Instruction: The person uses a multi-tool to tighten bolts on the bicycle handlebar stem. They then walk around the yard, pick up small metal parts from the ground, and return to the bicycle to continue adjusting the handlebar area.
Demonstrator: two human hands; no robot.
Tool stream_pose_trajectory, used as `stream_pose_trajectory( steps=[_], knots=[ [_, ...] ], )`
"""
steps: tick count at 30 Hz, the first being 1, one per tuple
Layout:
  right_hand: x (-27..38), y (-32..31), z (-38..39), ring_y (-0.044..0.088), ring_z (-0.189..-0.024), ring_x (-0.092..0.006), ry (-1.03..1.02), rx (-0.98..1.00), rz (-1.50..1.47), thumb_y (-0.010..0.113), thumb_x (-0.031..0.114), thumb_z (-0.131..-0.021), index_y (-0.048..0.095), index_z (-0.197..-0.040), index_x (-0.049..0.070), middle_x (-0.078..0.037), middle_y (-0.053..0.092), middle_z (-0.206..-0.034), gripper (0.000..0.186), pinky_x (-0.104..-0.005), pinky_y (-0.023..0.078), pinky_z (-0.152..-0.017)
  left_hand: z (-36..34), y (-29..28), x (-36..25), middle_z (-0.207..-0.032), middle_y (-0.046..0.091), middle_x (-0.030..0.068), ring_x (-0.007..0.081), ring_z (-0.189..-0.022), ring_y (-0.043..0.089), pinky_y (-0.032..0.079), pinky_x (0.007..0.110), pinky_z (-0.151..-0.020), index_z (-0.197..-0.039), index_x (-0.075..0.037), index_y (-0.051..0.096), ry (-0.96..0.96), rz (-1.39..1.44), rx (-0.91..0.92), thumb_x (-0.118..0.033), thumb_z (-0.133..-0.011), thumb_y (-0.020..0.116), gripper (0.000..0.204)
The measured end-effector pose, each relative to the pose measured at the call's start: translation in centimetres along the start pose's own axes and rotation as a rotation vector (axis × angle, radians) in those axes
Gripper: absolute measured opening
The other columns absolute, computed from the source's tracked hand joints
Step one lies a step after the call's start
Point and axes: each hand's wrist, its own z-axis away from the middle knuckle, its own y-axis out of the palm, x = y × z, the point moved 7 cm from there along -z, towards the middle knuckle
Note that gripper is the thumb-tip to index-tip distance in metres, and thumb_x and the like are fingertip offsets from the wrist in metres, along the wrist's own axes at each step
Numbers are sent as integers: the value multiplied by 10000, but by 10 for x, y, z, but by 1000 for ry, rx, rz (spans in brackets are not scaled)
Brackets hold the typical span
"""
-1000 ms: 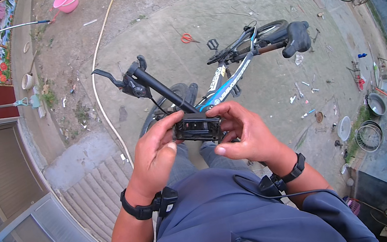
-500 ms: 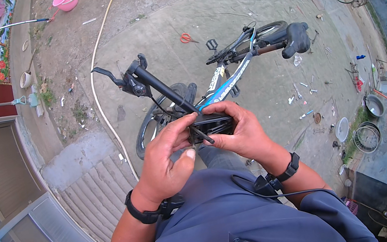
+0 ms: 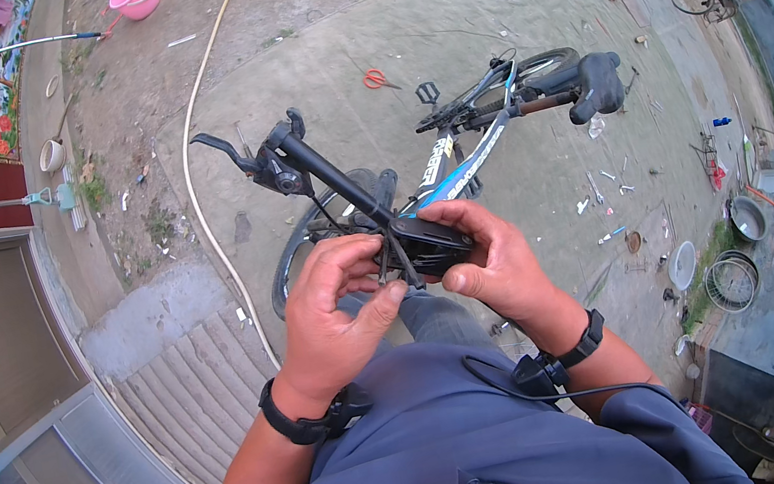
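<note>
A black folding multi-tool (image 3: 432, 240), its body oblong, is held before my waist, just above the near end of the handlebar. My right hand (image 3: 501, 259) grips the body, fingers over the far side and thumb at the near side. Thin dark rods (image 3: 407, 264) stick out from the tool's left end. Around one of these, my left hand (image 3: 335, 296) closes with thumb and fingertips; the exact contact is partly hidden. Beyond lies a bicycle (image 3: 456, 165) with a blue, white and black frame. Its black handlebar (image 3: 333, 177) carries a brake lever (image 3: 226, 154) at the far left end.
Red-handled scissors (image 3: 375, 79) lie on the ground past the bicycle. A pale hose (image 3: 191, 172) runs along the left, near concrete steps (image 3: 185, 406). Small loose parts (image 3: 595, 190) are scattered at right, with a metal basin (image 3: 748, 218) and a wire basket (image 3: 731, 282) farther over.
The multi-tool has turned in my hands, showing more of its top face. The rods now point more steeply down, and my left thumb has moved right toward them.
</note>
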Motion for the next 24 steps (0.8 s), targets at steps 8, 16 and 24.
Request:
stream_pose_trajectory(
  steps=[8, 16, 24],
  knots=[
    [-9, 19, -11, 610, -1089, -142, 96, 64, 162, 911, 262, -755, 447, -1289, -8, -105, 622, -1188, 757, -306, 490, -973, -5, -11, -11, -1097, 669, 149, 215, -836, 714, 609, 310, -740, -1162, 1, 652, 180, -248, -4, -115, -903, 778, 311],
    [-7, 63, -26, 660, -1065, -187, 305, 251, 5, 819, 188, -783, 409, -1464, -5, -108, 633, -1203, 818, -331, 500, -968, -17, -41, 5, -1104, 664, 137, 190, -840, 723, 576, 286, -716, -1180, 7, 633, 126, -98, 39, -89, -992, 663, 212],
    [50, 16, -92, 607, -798, -119, -147, -126, 520, 645, 319, -1021, 639, -1259, 50, -30, 637, -921, 359, -288, 496, -725, -27, -81, 48, -1233, 660, 117, 164, -927, 707, 545, 257, -735, -1272, 0, 570, -215, 36, -157, -230, -1077, 537, 303]
  ],
)
